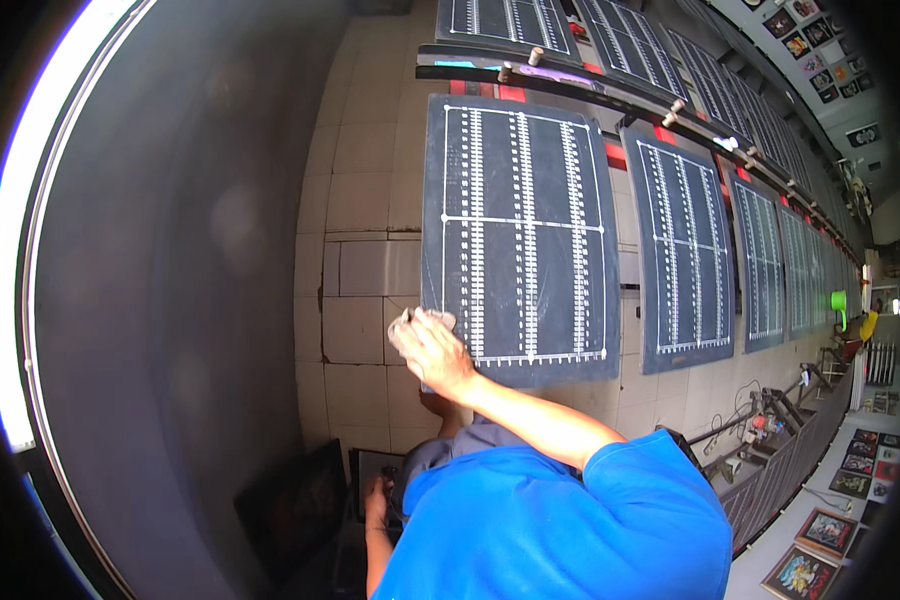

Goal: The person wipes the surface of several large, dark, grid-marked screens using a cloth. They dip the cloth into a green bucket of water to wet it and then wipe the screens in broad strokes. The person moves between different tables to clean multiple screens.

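Note:
My right hand [440, 352] reaches across to the lower left corner of a dark grey board [555, 290]. Its fingers press on a crumpled beige-grey cloth [402, 328], which laps over the board's left edge. White outlines and three columns of short white marks run down the board. Low at the left, my left hand [376, 494] is beside a black-framed panel [368, 463]. Its fingers are small and dark there, so I cannot make out whether they grip the frame.
Similar marked boards [685, 250] continue in rows to the right and beyond a dark rail [610, 85] with wooden pegs. A dark panel [295, 505] leans at the lower left. Tiled floor [355, 205] and a dark wall [190, 250] lie left. Metal railing [795, 470] stands right.

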{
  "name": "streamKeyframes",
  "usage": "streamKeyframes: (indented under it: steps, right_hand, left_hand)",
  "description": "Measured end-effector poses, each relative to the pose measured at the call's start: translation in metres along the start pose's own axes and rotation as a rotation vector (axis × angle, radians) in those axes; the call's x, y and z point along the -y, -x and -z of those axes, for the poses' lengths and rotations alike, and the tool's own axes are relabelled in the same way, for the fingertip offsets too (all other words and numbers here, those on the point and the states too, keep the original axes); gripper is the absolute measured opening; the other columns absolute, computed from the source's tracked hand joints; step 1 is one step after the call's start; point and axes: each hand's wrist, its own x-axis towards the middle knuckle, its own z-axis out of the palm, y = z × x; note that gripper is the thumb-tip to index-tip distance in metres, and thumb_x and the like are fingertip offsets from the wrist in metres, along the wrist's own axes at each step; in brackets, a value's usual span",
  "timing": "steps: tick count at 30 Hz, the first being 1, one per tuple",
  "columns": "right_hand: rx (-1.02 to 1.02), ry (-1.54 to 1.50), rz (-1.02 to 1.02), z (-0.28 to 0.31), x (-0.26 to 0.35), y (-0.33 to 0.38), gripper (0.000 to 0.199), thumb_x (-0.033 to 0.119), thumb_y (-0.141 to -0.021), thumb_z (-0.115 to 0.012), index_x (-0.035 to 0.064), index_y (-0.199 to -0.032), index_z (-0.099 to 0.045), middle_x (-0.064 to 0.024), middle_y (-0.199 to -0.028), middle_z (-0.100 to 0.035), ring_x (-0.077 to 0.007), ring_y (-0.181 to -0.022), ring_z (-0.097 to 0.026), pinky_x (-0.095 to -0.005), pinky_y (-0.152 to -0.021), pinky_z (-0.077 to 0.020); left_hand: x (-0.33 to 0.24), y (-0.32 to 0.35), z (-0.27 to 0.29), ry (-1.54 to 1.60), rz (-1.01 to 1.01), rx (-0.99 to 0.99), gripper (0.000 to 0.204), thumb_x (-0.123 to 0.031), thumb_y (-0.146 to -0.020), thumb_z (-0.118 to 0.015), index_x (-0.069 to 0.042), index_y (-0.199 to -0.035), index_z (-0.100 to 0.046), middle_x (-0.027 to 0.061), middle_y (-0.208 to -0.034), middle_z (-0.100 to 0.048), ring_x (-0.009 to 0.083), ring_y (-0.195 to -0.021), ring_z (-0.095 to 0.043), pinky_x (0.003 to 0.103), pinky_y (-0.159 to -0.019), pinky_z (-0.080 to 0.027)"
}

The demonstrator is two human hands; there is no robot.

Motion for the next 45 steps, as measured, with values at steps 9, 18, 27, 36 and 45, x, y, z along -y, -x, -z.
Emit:
streamKeyframes:
  steps: [9, 18, 27, 36, 45]
  right_hand:
    - [-0.327, 0.091, -0.268, -0.005, -0.228, -0.265, 0.051, 0.022, -0.086, -0.068, 0.0067, -0.133, -0.055, -0.0265, -0.133, -0.054, -0.0408, -0.127, -0.052, -0.0468, -0.106, -0.0451]
    - [-0.519, 0.235, -0.103, -0.004, -0.325, -0.333, 0.036, 0.018, -0.084, -0.067, 0.0073, -0.118, -0.061, -0.0200, -0.111, -0.061, -0.0383, -0.113, -0.057, -0.0477, -0.097, -0.0480]
    - [-0.331, 0.608, -0.805, 0.174, -0.507, -0.167, 0.034, 0.030, -0.098, -0.049, 0.0028, -0.114, -0.061, -0.0185, -0.108, -0.064, -0.0354, -0.100, -0.065, -0.0450, -0.084, -0.0554]
    - [-0.409, 0.462, -0.761, 0.153, -0.354, 0.005, 0.043, 0.022, -0.099, -0.051, 0.0113, -0.141, -0.051, -0.0170, -0.123, -0.058, -0.0377, -0.111, -0.058, -0.0470, -0.092, -0.0502]
    - [-0.279, 0.304, -0.958, 0.150, -0.153, 0.210, 0.050, 0.019, -0.095, -0.057, 0.0010, -0.140, -0.049, -0.0190, -0.134, -0.055, -0.0430, -0.118, -0.053, -0.0473, -0.103, -0.0437]
  left_hand:
    - [0.001, 0.083, -0.046, 0.278, 0.294, -0.203, 0.027, -0.028, -0.104, -0.050, -0.005, -0.105, -0.064, 0.0062, -0.088, -0.069, 0.0146, -0.080, -0.064, 0.028, -0.072, -0.050]
    - [-0.015, 0.101, -0.077, 0.159, 0.378, -0.147, 0.028, -0.028, -0.102, -0.054, -0.002, -0.099, -0.065, 0.0029, -0.084, -0.066, 0.0145, -0.077, -0.060, 0.028, -0.073, -0.048]
    - [-0.035, 0.062, -0.059, 0.019, 0.293, -0.109, 0.028, -0.027, -0.102, -0.055, -0.002, -0.098, -0.066, 0.0021, -0.083, -0.065, 0.0132, -0.077, -0.058, 0.027, -0.072, -0.047]
    - [-0.110, 0.012, -0.041, -0.327, 0.113, 0.053, 0.026, -0.032, -0.101, -0.055, -0.009, -0.093, -0.065, -0.0007, -0.079, -0.061, 0.0099, -0.066, -0.052, 0.025, -0.058, -0.040]
    - [-0.120, -0.015, -0.062, -0.062, 0.164, 0.083, 0.030, -0.035, -0.102, -0.054, -0.007, -0.102, -0.063, 0.0051, -0.089, -0.067, 0.0170, -0.078, -0.064, 0.032, -0.067, -0.052]
